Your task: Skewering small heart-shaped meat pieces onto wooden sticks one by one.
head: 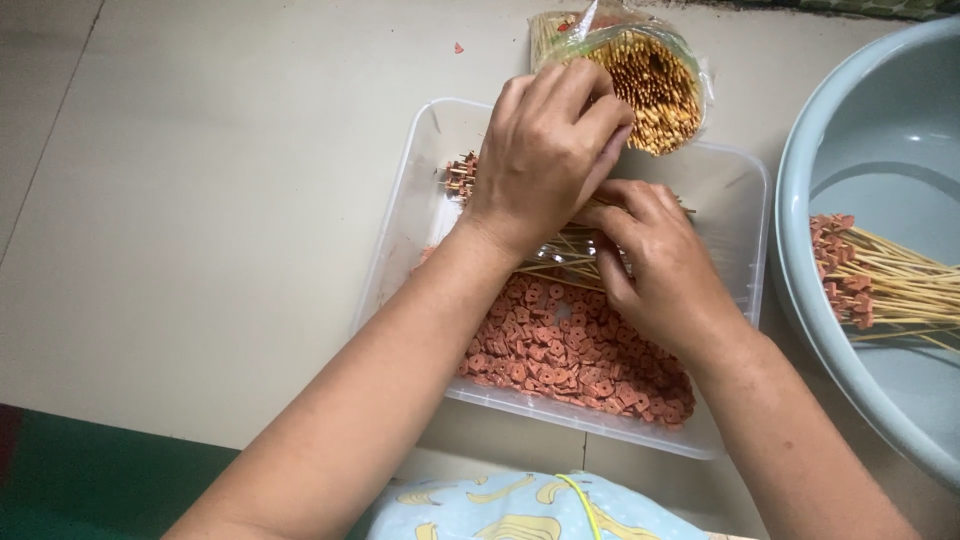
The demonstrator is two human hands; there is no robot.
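Over a clear plastic tray (735,180): both hands work thin bamboo skewers (560,262).
Left hand (545,150) and right hand (655,265) are closed on the skewers above the soft, light, likely slippery reddish ring slices (560,350); stiff, brittle sticks are best held mid-shaft.

A bundle of thin bamboo skewers (560,255) lies across the middle of the frame, inside a clear plastic tray (745,175), pale sticks pointing right and slightly down. Several carry small reddish-brown pieces at their upper-left ends (462,175). Below them, a heap of reddish-brown ring-shaped slices (560,350) fills the lower half of the tray, loose and piled toward its lower right corner.
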